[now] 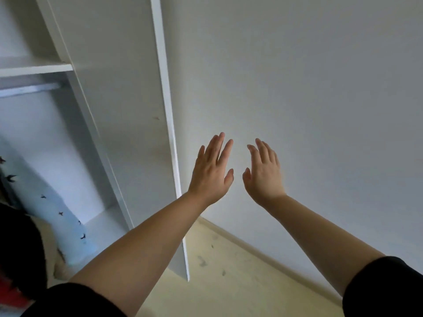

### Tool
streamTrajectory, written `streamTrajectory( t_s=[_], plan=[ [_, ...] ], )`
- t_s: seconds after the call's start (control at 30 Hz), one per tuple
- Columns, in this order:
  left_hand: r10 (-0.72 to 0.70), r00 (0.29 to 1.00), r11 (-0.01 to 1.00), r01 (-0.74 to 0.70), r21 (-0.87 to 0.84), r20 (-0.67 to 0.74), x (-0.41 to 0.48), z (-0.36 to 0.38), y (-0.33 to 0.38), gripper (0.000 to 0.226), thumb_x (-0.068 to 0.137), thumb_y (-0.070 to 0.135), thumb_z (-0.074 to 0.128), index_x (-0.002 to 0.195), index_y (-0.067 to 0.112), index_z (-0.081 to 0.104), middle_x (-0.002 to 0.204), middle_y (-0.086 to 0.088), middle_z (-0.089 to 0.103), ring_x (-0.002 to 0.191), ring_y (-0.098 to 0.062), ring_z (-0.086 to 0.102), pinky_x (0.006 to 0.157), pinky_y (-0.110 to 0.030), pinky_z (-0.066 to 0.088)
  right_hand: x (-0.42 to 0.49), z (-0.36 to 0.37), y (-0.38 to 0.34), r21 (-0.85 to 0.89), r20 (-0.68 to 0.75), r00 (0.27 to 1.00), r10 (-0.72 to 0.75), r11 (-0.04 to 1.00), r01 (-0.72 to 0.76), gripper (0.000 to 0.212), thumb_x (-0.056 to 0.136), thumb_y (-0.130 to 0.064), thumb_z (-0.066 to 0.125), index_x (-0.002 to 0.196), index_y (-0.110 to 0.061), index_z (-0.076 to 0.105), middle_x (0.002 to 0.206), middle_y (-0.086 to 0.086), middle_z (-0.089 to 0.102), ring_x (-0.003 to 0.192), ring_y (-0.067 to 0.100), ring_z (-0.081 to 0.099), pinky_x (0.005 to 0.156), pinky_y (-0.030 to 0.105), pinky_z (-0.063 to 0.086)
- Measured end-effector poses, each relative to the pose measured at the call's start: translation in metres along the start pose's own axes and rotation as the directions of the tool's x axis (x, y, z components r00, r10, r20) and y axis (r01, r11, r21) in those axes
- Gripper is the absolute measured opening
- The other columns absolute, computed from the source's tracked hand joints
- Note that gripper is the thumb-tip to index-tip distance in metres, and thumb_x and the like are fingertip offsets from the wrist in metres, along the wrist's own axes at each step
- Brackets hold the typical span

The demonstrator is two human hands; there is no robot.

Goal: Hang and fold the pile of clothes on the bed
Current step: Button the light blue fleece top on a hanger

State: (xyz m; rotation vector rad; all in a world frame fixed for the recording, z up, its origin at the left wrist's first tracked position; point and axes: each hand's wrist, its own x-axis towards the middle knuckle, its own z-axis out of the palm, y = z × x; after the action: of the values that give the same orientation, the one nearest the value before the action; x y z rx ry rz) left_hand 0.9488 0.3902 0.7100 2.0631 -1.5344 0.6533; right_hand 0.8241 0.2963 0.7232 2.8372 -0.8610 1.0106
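My left hand (211,170) and my right hand (263,172) are both raised in front of a bare white wall, fingers straight and spread, holding nothing. They sit side by side, a small gap between them. To the left stands an open white wardrobe (119,110) with a hanging rail (29,89) under a shelf. A light blue garment with small dark bird prints (57,216) hangs inside it at the lower left. Dark clothing (16,248) and a red piece (11,291) show at the far left edge. The bed and the pile are out of view.
The wardrobe's open door edge (170,133) stands just left of my left hand. A pale floor (217,282) with dark scuff marks meets the wall at a skirting board (263,252).
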Motion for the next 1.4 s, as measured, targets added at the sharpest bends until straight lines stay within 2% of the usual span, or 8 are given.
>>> streamTrajectory(
  t_s=[0.4, 0.7, 0.93, 1.07, 1.13, 1.27, 1.33, 1.4],
  plan=[
    [0.282, 0.943, 0.951, -0.252, -0.180, 0.174, 0.074, 0.131, 0.216, 0.070, 0.093, 0.028, 0.048, 0.152, 0.012, 0.014, 0.160, -0.011, 0.007, 0.148, -0.026, 0.004, 0.117, -0.045, 0.006, -0.079, -0.065, 0.244, -0.207, -0.042, 0.935, 0.352, 0.913, -0.352, 0.056, 0.089, -0.016, 0.051, 0.142, -0.003, 0.035, 0.152, 0.017, 0.030, 0.142, 0.033, 0.022, 0.117, 0.043, 0.017],
    [0.438, 0.866, 0.882, -0.363, -0.300, 0.242, 0.162, 0.260, 0.388, 0.072, 0.094, 0.033, 0.046, 0.152, 0.016, 0.006, 0.160, -0.009, 0.002, 0.148, -0.025, -0.002, 0.114, -0.043, -0.003, -0.109, -0.108, 0.442, -0.351, -0.045, 0.817, 0.576, 0.756, -0.552, 0.059, 0.091, -0.016, 0.049, 0.145, -0.007, 0.028, 0.156, 0.015, 0.021, 0.145, 0.029, 0.013, 0.119, 0.042, 0.012],
    [0.524, 0.806, 0.837, -0.429, -0.339, 0.273, 0.191, 0.318, 0.491, 0.072, 0.095, 0.033, 0.044, 0.152, 0.018, 0.002, 0.160, -0.007, -0.007, 0.147, -0.024, -0.012, 0.114, -0.044, -0.008, -0.148, -0.134, 0.547, -0.402, 0.001, 0.735, 0.678, 0.674, -0.620, 0.063, 0.091, -0.017, 0.048, 0.148, -0.009, 0.022, 0.159, 0.013, 0.012, 0.147, 0.027, 0.008, 0.119, 0.041, 0.008],
    [0.518, 0.796, 0.843, -0.415, -0.342, 0.313, 0.191, 0.358, 0.530, 0.073, 0.096, 0.033, 0.043, 0.153, 0.019, 0.000, 0.160, -0.007, -0.009, 0.147, -0.025, -0.014, 0.115, -0.045, -0.008, -0.166, -0.123, 0.602, -0.431, 0.076, 0.748, 0.659, 0.698, -0.571, 0.068, 0.090, -0.016, 0.048, 0.150, -0.010, 0.017, 0.160, 0.012, 0.005, 0.147, 0.027, 0.002, 0.118, 0.040, 0.001],
    [0.482, 0.806, 0.865, -0.375, -0.334, 0.343, 0.186, 0.381, 0.545, 0.073, 0.097, 0.034, 0.044, 0.153, 0.020, 0.000, 0.160, -0.007, -0.010, 0.146, -0.025, -0.014, 0.116, -0.046, -0.007, -0.172, -0.113, 0.629, -0.458, 0.116, 0.790, 0.602, 0.738, -0.495, 0.072, 0.086, -0.013, 0.051, 0.150, -0.008, 0.018, 0.160, 0.014, 0.004, 0.148, 0.028, 0.000, 0.118, 0.039, -0.003],
    [0.416, 0.842, 0.900, -0.327, -0.289, 0.344, 0.172, 0.429, 0.567, 0.077, 0.094, 0.031, 0.049, 0.153, 0.018, 0.003, 0.160, -0.008, -0.011, 0.146, -0.024, -0.015, 0.116, -0.047, -0.002, -0.189, -0.081, 0.680, -0.469, 0.213, 0.888, 0.407, 0.840, -0.273, 0.077, 0.074, -0.007, 0.062, 0.145, -0.002, 0.032, 0.157, 0.020, 0.017, 0.145, 0.030, 0.005, 0.115, 0.046, 0.005],
    [0.376, 0.876, 0.917, -0.303, -0.260, 0.303, 0.165, 0.452, 0.573, 0.080, 0.088, 0.026, 0.058, 0.153, 0.014, 0.013, 0.159, -0.010, -0.004, 0.147, -0.026, -0.006, 0.115, -0.049, 0.006, -0.199, -0.062, 0.705, -0.460, 0.242, 0.924, 0.297, 0.873, -0.160, 0.079, 0.068, -0.006, 0.066, 0.142, -0.001, 0.037, 0.154, 0.021, 0.022, 0.144, 0.030, 0.009, 0.114, 0.049, 0.011],
    [0.346, 0.900, 0.927, -0.283, -0.248, 0.264, 0.153, 0.470, 0.581, 0.082, 0.081, 0.020, 0.065, 0.150, 0.011, 0.022, 0.159, -0.013, 0.008, 0.147, -0.030, 0.005, 0.113, -0.053, 0.012, -0.211, -0.044, 0.725, -0.434, 0.259, 0.949, 0.178, 0.900, -0.051, 0.077, 0.068, -0.005, 0.062, 0.141, -0.001, 0.037, 0.154, 0.021, 0.023, 0.145, 0.029, 0.009, 0.113, 0.050, 0.012]
  ],
)
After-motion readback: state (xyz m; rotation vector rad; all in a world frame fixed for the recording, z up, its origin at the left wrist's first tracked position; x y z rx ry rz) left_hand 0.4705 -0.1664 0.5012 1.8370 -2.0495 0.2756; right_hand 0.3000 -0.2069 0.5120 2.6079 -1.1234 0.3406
